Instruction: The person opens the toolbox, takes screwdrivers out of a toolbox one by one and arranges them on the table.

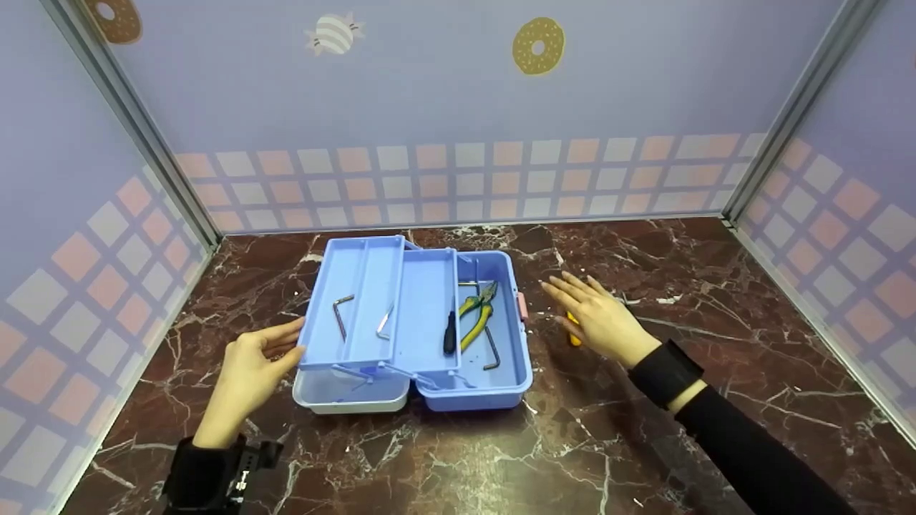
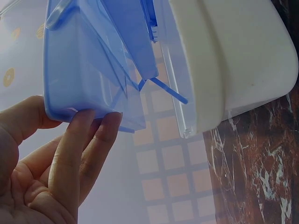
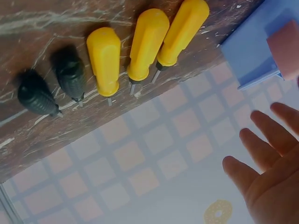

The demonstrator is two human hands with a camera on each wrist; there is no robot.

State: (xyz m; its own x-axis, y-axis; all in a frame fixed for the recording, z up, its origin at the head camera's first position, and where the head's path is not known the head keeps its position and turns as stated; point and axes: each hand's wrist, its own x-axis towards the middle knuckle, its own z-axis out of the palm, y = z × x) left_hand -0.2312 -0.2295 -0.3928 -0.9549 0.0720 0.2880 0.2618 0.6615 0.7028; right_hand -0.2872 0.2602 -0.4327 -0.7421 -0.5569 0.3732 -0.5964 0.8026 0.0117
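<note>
My left hand (image 1: pixel 247 375) pinches the left edge of the upper tray (image 1: pixel 376 268) of a blue toolbox (image 1: pixel 472 402); in the left wrist view its thumb and fingers (image 2: pixel 67 163) meet at the tray's corner. Two hex keys lie in that tray. A dark screwdriver (image 1: pixel 449 337) rests in the second tray, and yellow-handled pliers (image 1: pixel 477 330) and a hex key (image 1: pixel 492 350) are in the base. Right of the box, my right hand (image 1: pixel 597 318) hovers with spread fingers, apart from several yellow-handled screwdrivers (image 3: pixel 103 58) and two black-handled ones (image 3: pixel 69 77), mostly hidden beneath it in the head view.
The toolbox's white lid (image 1: pixel 354 408) lies opened out under the trays on the left. A pink latch (image 1: pixel 522 306) sticks out from the box's right side. Patterned panels (image 1: pixel 444 86) enclose the marble-look table (image 1: pixel 501 465) at the back and both sides.
</note>
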